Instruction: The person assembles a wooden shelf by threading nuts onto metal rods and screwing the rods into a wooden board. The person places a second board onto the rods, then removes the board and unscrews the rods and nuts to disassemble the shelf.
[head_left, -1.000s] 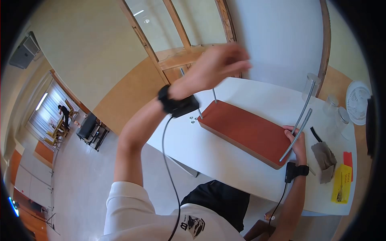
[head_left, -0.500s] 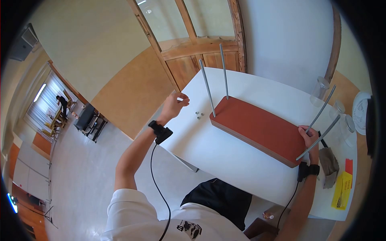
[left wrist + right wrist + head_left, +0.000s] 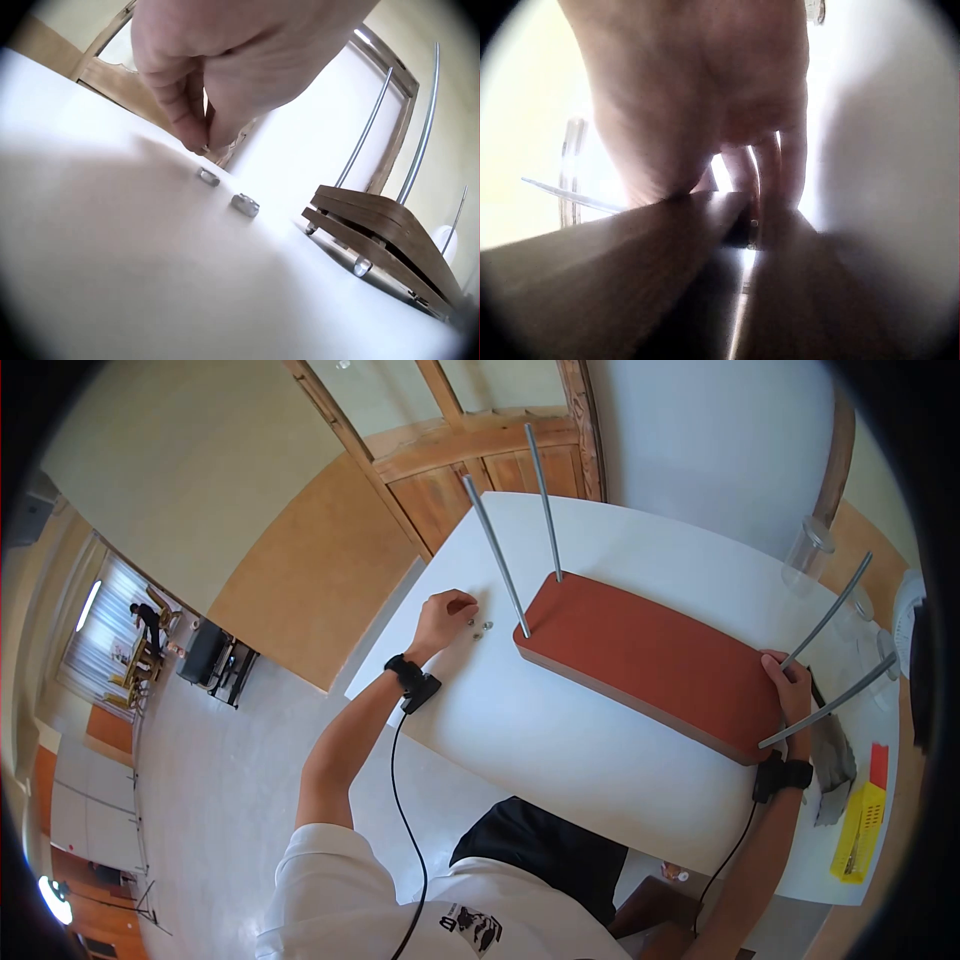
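Beside several small metal nuts on the white table, my left hand (image 3: pixel 443 622) points its fingertips down. In the left wrist view the thumb and a finger of the left hand (image 3: pixel 217 75) pinch together over a small nut, mostly hidden; one nut (image 3: pixel 208 177) and another nut (image 3: pixel 244 205) lie just in front. The red-brown board (image 3: pixel 650 665) lies flat, with metal rods rising at both ends. My right hand (image 3: pixel 790 685) grips its right end between two rods. In the right wrist view, fingers of the right hand (image 3: pixel 697 97) wrap round the end of stacked boards (image 3: pixel 630 262).
Glass jars (image 3: pixel 808 555) stand at the table's right back edge. A grey cloth (image 3: pixel 832 760), a yellow packet (image 3: pixel 860 830) and a red piece (image 3: pixel 879 765) lie at the right. Behind the table (image 3: pixel 480 730) is a wooden door (image 3: pixel 480 445). Far left, a person (image 3: pixel 148 622) leans over.
My left hand has come down from above the board's left end to the nuts. My right hand has stayed at the board's right end. The head view has shifted.
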Action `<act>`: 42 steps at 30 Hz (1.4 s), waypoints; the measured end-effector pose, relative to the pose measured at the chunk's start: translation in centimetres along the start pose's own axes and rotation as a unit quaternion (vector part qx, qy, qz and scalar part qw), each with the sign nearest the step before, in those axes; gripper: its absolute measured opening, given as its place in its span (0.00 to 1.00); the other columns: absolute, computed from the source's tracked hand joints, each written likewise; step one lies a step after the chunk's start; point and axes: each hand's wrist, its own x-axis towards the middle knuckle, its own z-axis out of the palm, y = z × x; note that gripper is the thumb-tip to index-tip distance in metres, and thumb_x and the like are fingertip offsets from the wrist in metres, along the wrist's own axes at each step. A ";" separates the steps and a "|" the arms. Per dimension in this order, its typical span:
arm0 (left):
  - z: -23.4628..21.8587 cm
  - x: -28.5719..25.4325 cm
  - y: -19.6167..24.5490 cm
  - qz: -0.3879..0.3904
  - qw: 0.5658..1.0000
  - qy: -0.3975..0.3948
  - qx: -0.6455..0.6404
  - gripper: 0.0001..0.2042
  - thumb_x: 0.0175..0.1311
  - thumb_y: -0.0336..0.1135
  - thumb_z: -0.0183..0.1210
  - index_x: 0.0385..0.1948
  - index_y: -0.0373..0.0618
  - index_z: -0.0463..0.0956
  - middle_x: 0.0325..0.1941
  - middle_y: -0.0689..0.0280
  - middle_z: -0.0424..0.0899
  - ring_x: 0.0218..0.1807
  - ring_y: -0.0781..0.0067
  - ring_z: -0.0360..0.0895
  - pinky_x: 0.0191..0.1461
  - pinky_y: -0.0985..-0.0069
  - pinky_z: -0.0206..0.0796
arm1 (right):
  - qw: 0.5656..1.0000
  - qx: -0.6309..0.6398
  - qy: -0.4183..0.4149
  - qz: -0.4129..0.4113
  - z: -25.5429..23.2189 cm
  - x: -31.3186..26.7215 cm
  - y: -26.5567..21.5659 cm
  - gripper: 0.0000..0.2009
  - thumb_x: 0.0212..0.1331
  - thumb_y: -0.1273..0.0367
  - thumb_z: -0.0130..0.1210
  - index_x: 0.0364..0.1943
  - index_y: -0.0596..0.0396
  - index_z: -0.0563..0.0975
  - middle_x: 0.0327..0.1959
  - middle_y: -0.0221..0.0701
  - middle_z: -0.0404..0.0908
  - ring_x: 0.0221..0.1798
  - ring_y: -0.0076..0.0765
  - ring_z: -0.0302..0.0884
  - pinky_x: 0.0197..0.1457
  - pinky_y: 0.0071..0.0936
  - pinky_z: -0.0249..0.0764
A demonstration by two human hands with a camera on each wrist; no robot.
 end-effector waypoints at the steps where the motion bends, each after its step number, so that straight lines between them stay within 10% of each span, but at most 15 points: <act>1: 0.0 0.2 -0.3 0.000 1.000 -0.014 -0.024 0.12 0.70 0.33 0.65 0.47 0.34 0.85 0.42 0.61 0.90 0.43 0.74 0.85 0.53 0.76 0.76 | 1.000 -0.010 -0.004 0.001 -0.1 0.1 0.2 0.14 0.68 0.64 0.65 0.48 0.61 0.86 0.42 0.28 0.87 0.45 0.21 0.80 0.54 0.21 0.74; 16: -0.3 -2.8 2.4 0.096 0.994 -0.039 0.021 0.17 0.80 0.38 0.52 0.61 0.37 0.78 0.65 0.56 0.75 0.60 0.63 0.79 0.63 0.69 0.72 | 1.000 0.007 -0.002 0.009 0.3 -1.0 -1.4 0.19 0.67 0.60 0.65 0.54 0.60 0.83 0.46 0.32 0.87 0.49 0.24 0.80 0.58 0.22 0.72; 22: 0.2 -3.1 6.6 0.115 0.988 -0.015 -0.098 0.18 0.80 0.41 0.53 0.61 0.37 0.77 0.54 0.58 0.87 0.54 0.67 0.83 0.57 0.70 0.75 | 0.992 -0.114 0.052 0.008 -0.6 -3.7 -3.6 0.21 0.66 0.54 0.66 0.47 0.61 0.82 0.35 0.31 0.84 0.41 0.23 0.81 0.47 0.23 0.75; 27: 1.9 -3.6 8.3 0.025 0.979 -0.158 -0.125 0.18 0.78 0.38 0.54 0.59 0.34 0.78 0.49 0.60 0.87 0.50 0.72 0.82 0.56 0.73 0.73 | 0.985 -0.111 0.046 0.127 -0.3 -8.9 -6.2 0.23 0.69 0.50 0.62 0.40 0.60 0.81 0.28 0.27 0.80 0.25 0.21 0.75 0.26 0.22 0.70; 33: 2.8 -3.0 8.1 -0.018 0.950 -0.204 -0.234 0.16 0.76 0.32 0.55 0.59 0.33 0.79 0.49 0.62 0.86 0.50 0.76 0.81 0.59 0.77 0.73 | 0.985 -0.107 0.109 0.084 2.6 -12.7 -8.5 0.25 0.68 0.48 0.62 0.42 0.61 0.82 0.30 0.30 0.83 0.30 0.23 0.79 0.32 0.23 0.77; 42: 1.6 -3.5 9.7 -0.095 0.911 -0.187 -0.354 0.14 0.74 0.31 0.58 0.58 0.38 0.78 0.47 0.66 0.86 0.51 0.76 0.80 0.62 0.74 0.70 | 0.981 0.092 0.126 0.119 2.5 -12.4 -9.1 0.19 0.66 0.49 0.65 0.39 0.52 0.84 0.27 0.16 0.74 0.27 0.13 0.64 0.32 0.16 0.60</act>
